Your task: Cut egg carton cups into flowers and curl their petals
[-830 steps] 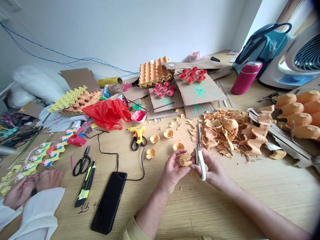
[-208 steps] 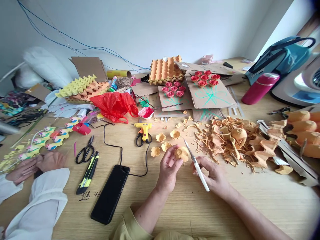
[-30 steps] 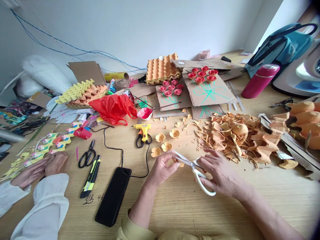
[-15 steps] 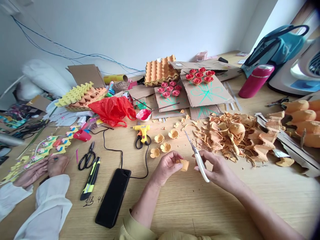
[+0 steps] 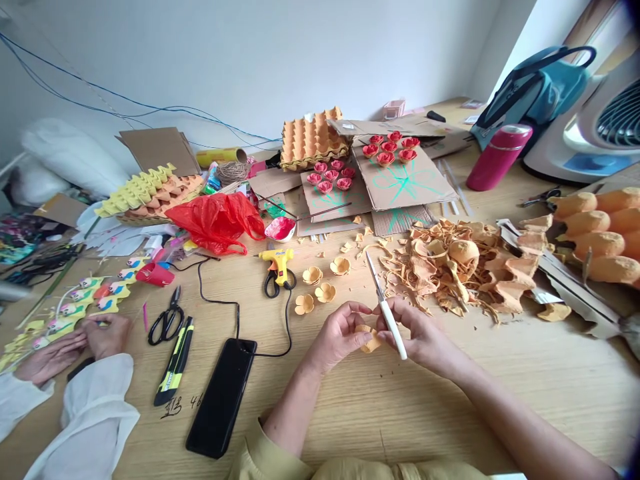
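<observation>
My left hand (image 5: 339,333) is closed around a small orange egg-carton cup (image 5: 369,339) at the middle of the wooden table (image 5: 525,393). My right hand (image 5: 423,335) grips white-handled scissors (image 5: 386,307), blades closed and pointing up and away, and its fingertips also touch the cup. Three cut orange paper flowers (image 5: 315,291) lie just beyond my left hand, a fourth (image 5: 341,265) further back. A heap of orange carton scraps (image 5: 460,267) lies to the right of the scissors.
A yellow glue gun (image 5: 277,263), black phone (image 5: 222,396), black scissors (image 5: 166,318) and a utility knife (image 5: 173,363) lie left of me. Another person's hands (image 5: 65,343) rest at the far left. Red flowers on cardboard (image 5: 395,175), egg trays (image 5: 310,138), red bag (image 5: 215,222), pink bottle (image 5: 496,157).
My hands came together: half a second ago the scissors were apart from the cup; now my right fingers meet the cup in front of me.
</observation>
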The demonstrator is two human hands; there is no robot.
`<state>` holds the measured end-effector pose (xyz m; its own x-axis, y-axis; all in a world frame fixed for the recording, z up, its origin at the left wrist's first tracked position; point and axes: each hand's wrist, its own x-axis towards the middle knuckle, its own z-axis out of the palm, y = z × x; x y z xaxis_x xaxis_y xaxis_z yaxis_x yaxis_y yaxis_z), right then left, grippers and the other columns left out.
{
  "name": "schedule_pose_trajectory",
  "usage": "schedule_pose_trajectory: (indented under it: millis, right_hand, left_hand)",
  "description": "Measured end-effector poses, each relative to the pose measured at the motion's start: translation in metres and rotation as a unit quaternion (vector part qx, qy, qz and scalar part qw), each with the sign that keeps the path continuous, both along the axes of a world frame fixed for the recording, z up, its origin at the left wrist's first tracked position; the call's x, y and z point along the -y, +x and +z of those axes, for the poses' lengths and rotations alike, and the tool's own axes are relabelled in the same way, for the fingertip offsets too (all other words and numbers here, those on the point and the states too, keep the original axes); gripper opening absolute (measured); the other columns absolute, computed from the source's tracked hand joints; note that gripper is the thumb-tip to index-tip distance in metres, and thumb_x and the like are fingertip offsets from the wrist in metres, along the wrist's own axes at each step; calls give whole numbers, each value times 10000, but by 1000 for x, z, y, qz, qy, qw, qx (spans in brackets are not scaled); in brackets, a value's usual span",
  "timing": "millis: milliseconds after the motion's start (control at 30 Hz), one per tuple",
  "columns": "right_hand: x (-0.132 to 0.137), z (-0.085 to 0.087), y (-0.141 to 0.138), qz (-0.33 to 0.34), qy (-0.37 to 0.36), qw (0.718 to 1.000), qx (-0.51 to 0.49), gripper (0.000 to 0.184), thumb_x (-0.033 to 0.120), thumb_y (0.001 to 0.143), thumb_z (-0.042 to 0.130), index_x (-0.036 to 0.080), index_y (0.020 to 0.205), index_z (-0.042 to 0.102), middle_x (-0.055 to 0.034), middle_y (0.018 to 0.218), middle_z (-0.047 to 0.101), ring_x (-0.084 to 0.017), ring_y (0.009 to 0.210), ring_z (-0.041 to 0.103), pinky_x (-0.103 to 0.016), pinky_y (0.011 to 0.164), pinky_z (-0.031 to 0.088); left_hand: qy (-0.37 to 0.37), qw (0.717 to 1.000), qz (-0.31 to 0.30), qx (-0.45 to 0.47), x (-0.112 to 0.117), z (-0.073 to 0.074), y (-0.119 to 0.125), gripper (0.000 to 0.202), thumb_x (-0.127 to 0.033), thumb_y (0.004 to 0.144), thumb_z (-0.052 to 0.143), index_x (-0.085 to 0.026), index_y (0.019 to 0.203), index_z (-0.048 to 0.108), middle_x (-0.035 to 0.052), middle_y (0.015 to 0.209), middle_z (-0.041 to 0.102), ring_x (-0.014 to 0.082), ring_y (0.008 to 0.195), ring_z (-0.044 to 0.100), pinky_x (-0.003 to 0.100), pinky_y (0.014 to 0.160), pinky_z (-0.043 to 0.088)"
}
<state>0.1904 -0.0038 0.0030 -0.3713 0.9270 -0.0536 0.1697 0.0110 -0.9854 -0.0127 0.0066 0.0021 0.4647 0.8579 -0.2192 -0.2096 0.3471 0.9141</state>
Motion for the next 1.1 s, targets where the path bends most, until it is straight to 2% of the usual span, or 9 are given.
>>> schedule_pose_trajectory:
  millis: [100,200,300,467,600,700,867,967,1100]
  right_hand:
    - [0,-5,-2,-19,-19,998,-55,265,386,830,754,233,941,569,12,858,588,-168,802,533,-300,747,441]
    - [-1,-13,-3,-51,-35,991,-116,343,397,819,768,245,1036,551,12,869,603,-162,785,545,-284,709,443]
    - [0,-16,-5,-67,-44,986,-147,398,434,804,779,252,1056,531,9,874,606,-162,764,555,-286,697,464]
    - [3,-14,-9,-102,2,987,-122,401,494,816,751,256,1038,515,-4,893,578,-178,799,571,-306,732,514]
    - [5,-9,-13,-135,53,986,-78,351,485,846,716,254,1009,507,-15,912,584,-184,815,569,-316,744,516]
    - [6,-4,-12,-137,88,986,-25,293,462,869,686,246,965,513,-18,901,598,-187,817,573,-322,761,505]
    - [5,3,-6,-96,156,980,80,197,410,923,586,231,892,511,-13,825,579,-194,773,538,-336,723,463]
    - [5,5,-3,-40,205,962,178,186,363,927,561,228,814,504,-3,752,578,-188,714,504,-347,716,424]
    - [4,5,-4,14,257,937,236,201,368,922,565,228,804,480,-4,747,602,-188,703,524,-380,779,414]
  left_hand:
    - [4,999,1,39,3,-2,2,524,-323,719,853,-185,1162,610,-23,807,535,91,715,510,225,681,424]
    - [7,998,1,65,7,-3,8,676,-212,654,890,-237,1260,594,31,1062,607,158,977,589,276,892,462]
    - [-8,997,23,69,9,-3,14,652,-182,682,867,-250,1266,584,46,1134,640,185,1054,606,327,982,460]
    - [-53,989,69,116,8,-9,20,554,-236,711,853,-213,1207,606,56,1079,677,162,965,632,291,872,499]
    - [-99,981,96,138,11,-12,25,590,-246,670,879,-224,1192,606,36,1057,680,134,909,639,269,843,499]
    - [-99,977,123,141,13,-12,29,597,-241,667,881,-228,1192,598,26,1040,686,124,893,637,242,812,491]
    - [-75,966,194,155,10,-9,24,567,-212,678,867,-254,1180,609,-17,943,652,93,817,596,209,758,482]
    - [-55,959,227,163,8,-8,19,529,-220,690,858,-265,1162,622,-40,904,626,66,740,563,202,747,479]
    - [-39,952,251,173,7,-5,16,512,-225,688,853,-277,1142,621,-48,931,614,63,727,566,213,747,473]
